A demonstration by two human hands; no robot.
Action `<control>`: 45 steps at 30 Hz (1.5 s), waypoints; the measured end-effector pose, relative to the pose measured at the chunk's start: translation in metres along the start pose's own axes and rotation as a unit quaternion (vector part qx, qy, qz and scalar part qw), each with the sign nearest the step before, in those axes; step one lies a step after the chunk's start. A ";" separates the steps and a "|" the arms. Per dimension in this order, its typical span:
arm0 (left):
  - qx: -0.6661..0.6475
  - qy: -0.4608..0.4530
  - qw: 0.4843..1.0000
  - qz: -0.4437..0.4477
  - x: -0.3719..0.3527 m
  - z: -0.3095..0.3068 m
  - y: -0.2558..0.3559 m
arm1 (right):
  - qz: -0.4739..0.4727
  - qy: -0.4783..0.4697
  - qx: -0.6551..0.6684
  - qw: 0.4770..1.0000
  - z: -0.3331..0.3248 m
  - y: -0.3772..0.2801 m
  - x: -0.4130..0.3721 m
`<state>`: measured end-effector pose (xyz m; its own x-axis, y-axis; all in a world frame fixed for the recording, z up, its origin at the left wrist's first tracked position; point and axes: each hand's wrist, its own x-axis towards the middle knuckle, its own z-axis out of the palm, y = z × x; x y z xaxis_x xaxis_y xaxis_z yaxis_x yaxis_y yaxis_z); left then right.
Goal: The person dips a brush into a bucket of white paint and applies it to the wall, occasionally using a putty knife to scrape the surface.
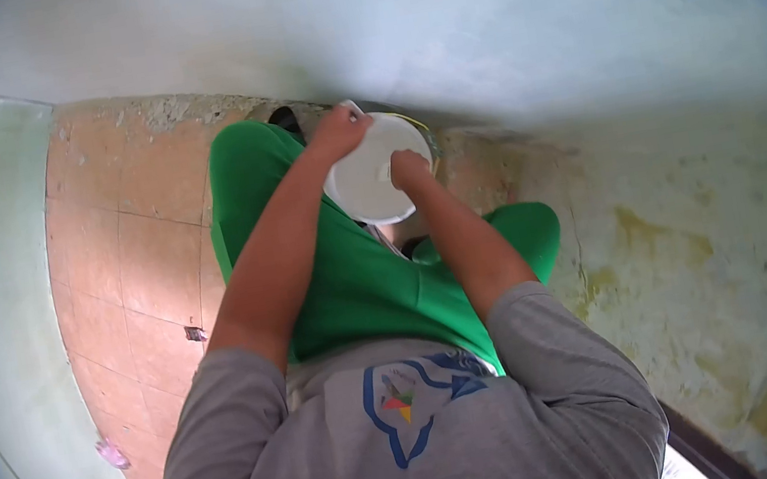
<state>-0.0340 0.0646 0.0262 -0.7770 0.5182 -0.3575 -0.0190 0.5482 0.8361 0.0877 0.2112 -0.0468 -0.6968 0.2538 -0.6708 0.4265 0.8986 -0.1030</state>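
Two hands meet on the white bucket (374,189) far out between the green trousers (351,285): left hand (339,132) clamps its far rim, right hand (410,171) curls on top, grasp unclear, so uneven pressure could tip it onto the tiled floor (120,251).

Smooth plastic, soft cloth, matt tile, stained plaster.

The white pail (370,186) is seen to be plastic: smooth, with a dull sheen. The trousers (350,280) are made of bright green cloth, even and matt, and the T-shirt (568,391) of grey cloth, soft and matt, with an emblem (416,403) printed flat on it. The floor (112,232) is laid with terracotta tiles, matt and dusty, and rough mortar is crusted along its far edge. The wall (468,15) is painted pale and matt above, while the lower plaster (712,288) is blotched yellow-green and roughened.
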 end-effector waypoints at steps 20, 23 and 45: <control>-0.471 -0.069 0.859 -0.191 0.035 -0.065 0.024 | 0.022 0.002 -0.061 0.998 0.152 -0.001 0.084; -0.475 -0.057 0.855 -0.199 0.034 -0.062 0.020 | 0.041 0.009 -0.033 0.999 0.153 -0.003 0.080; -0.504 -0.030 0.837 -0.211 0.035 -0.041 0.015 | 0.019 0.004 -0.009 1.000 0.107 -0.008 0.065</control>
<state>-0.0870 0.0643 0.0430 -0.5343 0.4665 -0.7049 -0.8287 -0.1250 0.5455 0.1010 0.1817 -0.1683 -0.6850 0.2918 -0.6675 0.4432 0.8942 -0.0640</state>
